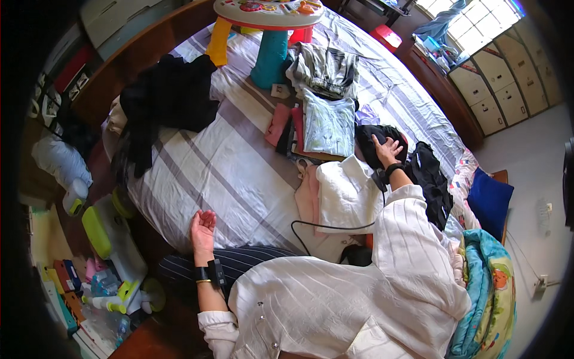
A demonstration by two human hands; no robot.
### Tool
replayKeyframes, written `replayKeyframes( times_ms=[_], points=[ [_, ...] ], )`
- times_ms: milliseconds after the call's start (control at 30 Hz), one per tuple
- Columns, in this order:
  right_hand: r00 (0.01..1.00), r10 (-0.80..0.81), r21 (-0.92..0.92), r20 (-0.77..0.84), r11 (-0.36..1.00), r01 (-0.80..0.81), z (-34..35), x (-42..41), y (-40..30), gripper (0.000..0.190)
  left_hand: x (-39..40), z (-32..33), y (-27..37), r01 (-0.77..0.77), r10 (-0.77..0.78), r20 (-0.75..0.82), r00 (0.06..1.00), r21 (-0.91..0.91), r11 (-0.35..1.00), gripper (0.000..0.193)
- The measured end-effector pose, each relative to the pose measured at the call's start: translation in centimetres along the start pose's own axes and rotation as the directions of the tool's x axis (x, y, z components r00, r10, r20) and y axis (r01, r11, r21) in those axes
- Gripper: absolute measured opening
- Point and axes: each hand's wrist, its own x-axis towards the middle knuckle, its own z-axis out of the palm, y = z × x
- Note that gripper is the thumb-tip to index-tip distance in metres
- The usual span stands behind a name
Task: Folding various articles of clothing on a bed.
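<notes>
My right hand [386,150] rests with fingers spread on a black folded garment [370,139] at the right of the bed. Just below it lies a folded white garment [347,195], with pink clothing [306,197] partly under its left side. A light printed top [329,125] lies folded above, and a grey-and-black patterned garment [323,69] lies beyond that. To the right of my right hand is a crumpled black garment [428,179]. My left hand [204,229], palm up and holding nothing, hovers near the bed's front edge. A rumpled black garment [172,94] lies at the far left.
A toy activity table [270,58] stands on the striped bedsheet [197,175]. A black cable [332,224] runs from my right wrist. A blue cushion [489,204] and a colourful quilt [486,287] lie to the right. A wheeled toy [119,247] and books stand at the left.
</notes>
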Motion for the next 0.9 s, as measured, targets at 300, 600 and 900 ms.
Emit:
replayKeyframes(
  times_ms=[300,600,900],
  points=[
    [0.963,-0.181,-0.074,-0.200,0.983,0.169,2.1,-1.6,2.4,0.091,-0.1,-0.2,0.0,0.010,-0.011,-0.015,1.000,-0.015,1.000,0.021],
    [0.892,-0.298,-0.244,-0.340,0.944,0.223,4.0,-1.4,3.2,0.086,0.1,0.0,0.4,-0.004,0.004,-0.003,1.000,0.025,1.000,0.021],
    [0.978,-0.188,-0.106,-0.087,0.978,0.178,0.5,-1.7,2.1,0.087,-0.1,0.4,-0.3,-0.016,0.016,-0.023,1.000,0.002,1.000,0.021]
  ],
)
